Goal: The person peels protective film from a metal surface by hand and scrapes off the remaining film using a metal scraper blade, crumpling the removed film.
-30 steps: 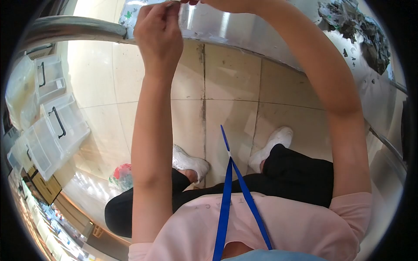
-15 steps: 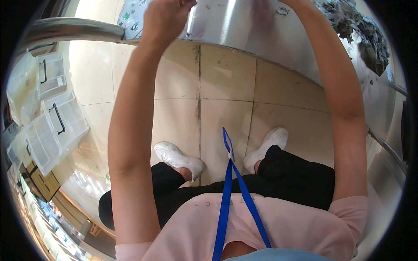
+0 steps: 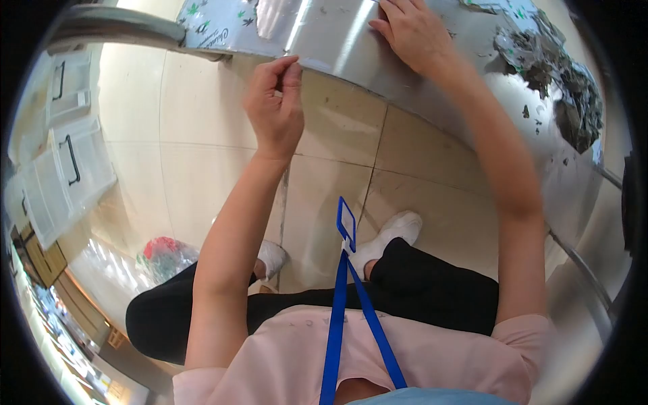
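Observation:
My left hand (image 3: pixel 277 108) is at the near edge of a shiny metal surface (image 3: pixel 337 40), thumb and forefinger pinched together; whatever is between them is too small to make out. Over the same surface, to the right, my right hand (image 3: pixel 415 37) has its thumb apart from its fingers, with nothing visible held. Printed film with green leaf shapes (image 3: pixel 219 23) covers the surface's left end, its torn edge near a pale bare patch. A crumpled heap of grey film scraps (image 3: pixel 577 101) lies at the right.
A metal tube (image 3: pixel 115 27) runs in from the upper left. Clear plastic boxes with black handles (image 3: pixel 74 162) stand at the left. A plastic bag with red and green (image 3: pixel 162 256) lies on the tiled floor (image 3: pixel 331 115) by my knee. A blue lanyard (image 3: pixel 337 310) hangs at my chest.
Both hands have come back toward my body; the left is now below the metal edge, the right farther left than half a second ago. More of the surface and film shows.

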A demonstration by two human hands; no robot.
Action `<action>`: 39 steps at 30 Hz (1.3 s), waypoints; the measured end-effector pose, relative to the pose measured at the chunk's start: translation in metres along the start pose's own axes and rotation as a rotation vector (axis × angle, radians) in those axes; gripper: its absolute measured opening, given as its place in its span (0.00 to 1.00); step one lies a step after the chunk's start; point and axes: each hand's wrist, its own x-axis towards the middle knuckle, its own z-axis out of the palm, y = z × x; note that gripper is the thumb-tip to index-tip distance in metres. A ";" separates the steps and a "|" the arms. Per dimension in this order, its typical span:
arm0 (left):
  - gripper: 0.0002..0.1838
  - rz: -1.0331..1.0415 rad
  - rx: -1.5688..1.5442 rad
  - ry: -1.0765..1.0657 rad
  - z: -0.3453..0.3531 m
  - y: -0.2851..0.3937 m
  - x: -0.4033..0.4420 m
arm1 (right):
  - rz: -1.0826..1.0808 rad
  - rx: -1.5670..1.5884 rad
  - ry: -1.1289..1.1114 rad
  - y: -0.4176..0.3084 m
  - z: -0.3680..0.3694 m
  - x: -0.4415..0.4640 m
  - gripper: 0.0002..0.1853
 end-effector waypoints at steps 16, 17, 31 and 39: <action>0.10 -0.875 -0.578 -0.025 0.036 0.006 -0.020 | -0.387 0.084 0.189 -0.054 -0.012 -0.074 0.13; 0.10 -0.880 -0.586 -0.027 0.036 0.006 -0.019 | -0.386 0.091 0.210 -0.054 -0.011 -0.074 0.13; 0.08 -0.792 -0.539 0.183 0.022 0.001 -0.003 | -0.336 0.083 0.294 -0.077 0.005 -0.049 0.10; 0.10 -0.763 -0.445 0.177 0.022 -0.003 0.005 | -0.325 0.053 0.261 -0.085 0.004 -0.046 0.10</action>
